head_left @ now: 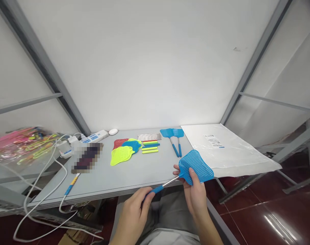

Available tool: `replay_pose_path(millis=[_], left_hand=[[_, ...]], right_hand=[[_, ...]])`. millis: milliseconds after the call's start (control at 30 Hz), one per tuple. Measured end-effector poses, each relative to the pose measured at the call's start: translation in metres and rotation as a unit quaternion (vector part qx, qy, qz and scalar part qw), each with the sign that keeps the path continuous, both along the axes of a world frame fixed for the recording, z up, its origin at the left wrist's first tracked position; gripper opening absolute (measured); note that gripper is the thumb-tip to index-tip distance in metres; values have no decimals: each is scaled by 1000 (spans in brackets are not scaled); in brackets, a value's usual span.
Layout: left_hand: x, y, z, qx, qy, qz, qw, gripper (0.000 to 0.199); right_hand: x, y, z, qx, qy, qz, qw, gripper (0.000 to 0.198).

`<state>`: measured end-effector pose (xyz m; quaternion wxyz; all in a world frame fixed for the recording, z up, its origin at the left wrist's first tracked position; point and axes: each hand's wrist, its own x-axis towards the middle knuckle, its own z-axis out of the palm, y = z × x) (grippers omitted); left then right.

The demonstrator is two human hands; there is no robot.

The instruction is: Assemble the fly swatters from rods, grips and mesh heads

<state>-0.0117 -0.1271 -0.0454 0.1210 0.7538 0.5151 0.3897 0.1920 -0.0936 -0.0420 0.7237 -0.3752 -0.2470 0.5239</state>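
I'd guess the blue swatter (pixel 182 175) light, best held by its handle (pixel 158 189): left hand (pixel 135 206) clasps that, right hand (pixel 196 194) the likely bendy mesh (pixel 201 166).

From here I can't see the lower end of the blue handle (pixel 158 189), wrapped in the left hand (pixel 134 211). The right hand's (pixel 196 196) thumb covers some of the swatter (pixel 201 165), whose mesh hides parts of the fingers. Coarse pixels mask an item (pixel 88 158) on the desk (pixel 144 173). Yellow (pixel 120 156) and blue heads (pixel 131 146) partly hide the red one (pixel 118 143). I can't read the tiny label (pixel 214 141). The left edge crops the bag (pixel 17 143); the bottom edge, both forearms (pixel 209 228).
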Motion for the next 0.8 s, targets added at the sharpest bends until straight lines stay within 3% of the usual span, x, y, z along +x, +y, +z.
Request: replay_pose_path(millis=[233, 367, 467, 533, 600, 667, 700, 733, 800], left_hand=[[33, 35, 12, -3, 35, -86, 996, 23], [62, 60, 27, -125, 81, -142, 979, 28], [87, 80, 35, -242, 34, -169, 955, 35], [103, 94, 38, -333, -59, -199, 920, 42], [117, 110, 38, -435, -152, -245, 853, 50], [124, 127, 36, -513, -184, -276, 792, 58], [125, 134, 34, -525, -174, -277, 786, 60], [123, 141, 31, -513, -151, -270, 801, 60], [110, 155, 23, -419, -96, -232, 872, 54]], right_hand=[[29, 7, 18, 16, -44, -57, 997, 38], [60, 17, 24, -14, -91, -77, 993, 39], [75, 27, 18, -48, -223, -36, 973, 38], [78, 37, 12, -57, -313, 21, 948, 40], [76, 51, 8, -66, -365, 58, 927, 41], [75, 69, 7, -82, -410, 54, 907, 44], [76, 79, 8, -95, -440, 43, 892, 46], [78, 90, 10, -114, -478, 31, 870, 48], [85, 116, 14, -170, -582, 17, 795, 54]])
